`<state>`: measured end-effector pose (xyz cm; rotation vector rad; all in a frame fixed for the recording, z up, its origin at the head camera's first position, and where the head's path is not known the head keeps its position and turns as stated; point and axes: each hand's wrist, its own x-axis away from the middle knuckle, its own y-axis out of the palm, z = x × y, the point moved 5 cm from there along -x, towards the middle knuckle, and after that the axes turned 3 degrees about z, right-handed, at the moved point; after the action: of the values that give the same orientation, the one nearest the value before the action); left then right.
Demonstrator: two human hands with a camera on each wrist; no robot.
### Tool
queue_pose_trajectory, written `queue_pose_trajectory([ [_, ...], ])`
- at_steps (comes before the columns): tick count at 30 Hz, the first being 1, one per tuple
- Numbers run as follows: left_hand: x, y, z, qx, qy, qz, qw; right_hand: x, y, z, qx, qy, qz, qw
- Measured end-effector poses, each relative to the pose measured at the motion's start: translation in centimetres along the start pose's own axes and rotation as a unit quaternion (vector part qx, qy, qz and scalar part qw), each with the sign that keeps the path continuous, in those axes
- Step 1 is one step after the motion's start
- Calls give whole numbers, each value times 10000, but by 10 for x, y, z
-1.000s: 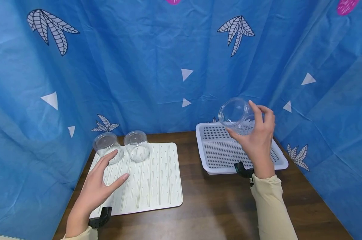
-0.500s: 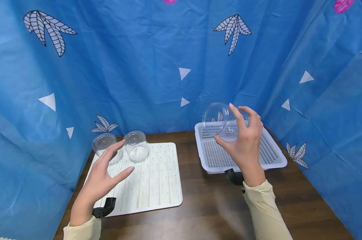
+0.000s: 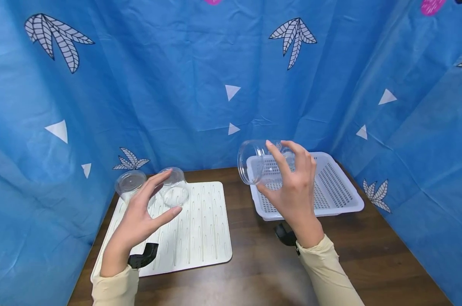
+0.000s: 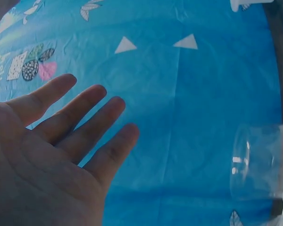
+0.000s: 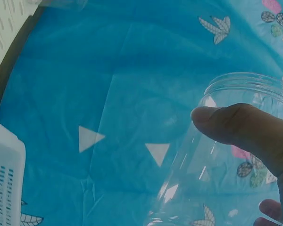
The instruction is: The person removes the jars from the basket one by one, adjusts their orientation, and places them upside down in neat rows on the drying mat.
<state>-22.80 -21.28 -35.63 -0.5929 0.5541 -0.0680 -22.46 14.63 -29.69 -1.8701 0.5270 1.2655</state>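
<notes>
My right hand grips a clear plastic jar between thumb and fingers, on its side in the air, its rimmed mouth facing left. The right wrist view shows the thumb across the wall of this jar, just below its threaded rim. Over the white ribbed mat my left hand hangs with fingers spread and nothing in it. Behind that hand two more clear jars stand upside down on the mat's far edge, a left jar partly hidden by the fingers and a right jar.
A white perforated basket stands on the brown wooden table at the right, below and behind the held jar. Blue patterned curtain encloses the table at the back and both sides.
My right hand has carried the jar left from over the basket to its left edge, tipping its mouth further left. My left hand has moved right and slightly up over the mat.
</notes>
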Motion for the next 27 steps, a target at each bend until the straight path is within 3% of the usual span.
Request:
queue_pose_trajectory([
  [9, -16, 11, 16, 257, 175, -129, 9994, 2, 1, -20, 53, -170, 68, 9998],
  [27, -49, 37, 59, 847, 998, -439, 9904, 5, 19, -63, 343, -613, 279, 9971],
])
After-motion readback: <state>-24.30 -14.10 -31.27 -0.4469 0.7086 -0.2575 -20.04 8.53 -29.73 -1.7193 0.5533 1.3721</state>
